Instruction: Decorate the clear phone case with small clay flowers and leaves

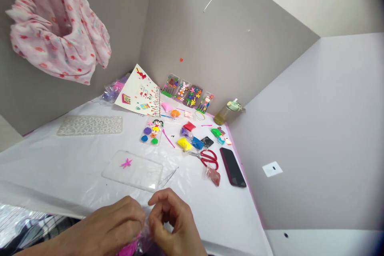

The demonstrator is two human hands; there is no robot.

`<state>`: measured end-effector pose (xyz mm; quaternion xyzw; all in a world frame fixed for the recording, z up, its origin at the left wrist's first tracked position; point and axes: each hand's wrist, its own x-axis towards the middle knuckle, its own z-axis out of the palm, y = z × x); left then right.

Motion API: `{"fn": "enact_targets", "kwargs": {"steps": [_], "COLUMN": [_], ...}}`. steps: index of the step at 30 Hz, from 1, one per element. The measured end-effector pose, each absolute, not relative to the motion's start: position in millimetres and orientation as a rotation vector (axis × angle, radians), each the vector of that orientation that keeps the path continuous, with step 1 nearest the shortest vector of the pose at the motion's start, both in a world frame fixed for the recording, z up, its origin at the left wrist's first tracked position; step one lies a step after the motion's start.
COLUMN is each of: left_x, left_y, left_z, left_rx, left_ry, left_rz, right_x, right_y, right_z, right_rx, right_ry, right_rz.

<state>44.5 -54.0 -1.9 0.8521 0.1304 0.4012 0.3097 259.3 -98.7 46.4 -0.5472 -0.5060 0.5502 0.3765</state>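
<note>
At the table's front edge, my left hand (pixel 118 222) is closed on a clear plastic bag with bright pink clay (pixel 128 249) in it. My right hand (pixel 174 222) is beside it, fingers curled, thumb and fingers near the bag's clear plastic; whether they pinch it is hard to tell. Beyond the hands lies a clear phone case (pixel 138 174) with a pink star-shaped clay piece (pixel 127 163) on its left part. Tweezers (pixel 170 177) rest at the case's right side.
Red-handled scissors (pixel 209 159), a yellow clay packet (pixel 184 144), a brownish packet (pixel 213 176) and a black phone (pixel 233 167) lie to the right. Decorated cases (pixel 194 95), a drawing (pixel 139 94) and a bottle (pixel 225 113) stand behind. A patterned case (pixel 90 125) lies left.
</note>
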Motion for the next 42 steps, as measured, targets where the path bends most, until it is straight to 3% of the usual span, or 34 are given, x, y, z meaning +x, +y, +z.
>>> {"fn": "enact_targets", "kwargs": {"steps": [5,10,16,24,31,34,39,42], "left_x": [43,48,55,60,61,58,54,57], "left_y": [-63,-66,-59,-54,-60,-63,-56,-55], "left_z": [-18,-31,-22,-16,-24,-28,-23,-17], "left_rx": [1.686,1.23,1.307,1.652,1.847,1.85,1.772,1.752], "left_ry": [0.643,0.773,0.768,0.691,0.716,0.771,0.757,0.75], "left_rz": [1.12,0.941,0.773,0.792,0.753,0.727,0.684,0.673], "right_x": [266,263,244,225,233,252,269,265], "right_y": [-99,-103,-110,-120,-118,-117,-115,-115], "right_z": [52,31,-9,-24,-16,-6,5,4], "right_rx": [-1.334,-1.271,-1.251,-1.514,-1.477,-1.496,-1.456,-1.436], "right_ry": [-1.257,-1.373,-1.411,-1.563,-1.664,-1.699,-1.75,-1.714], "right_rz": [1.271,1.061,0.59,0.479,0.218,0.249,0.709,0.742]}}
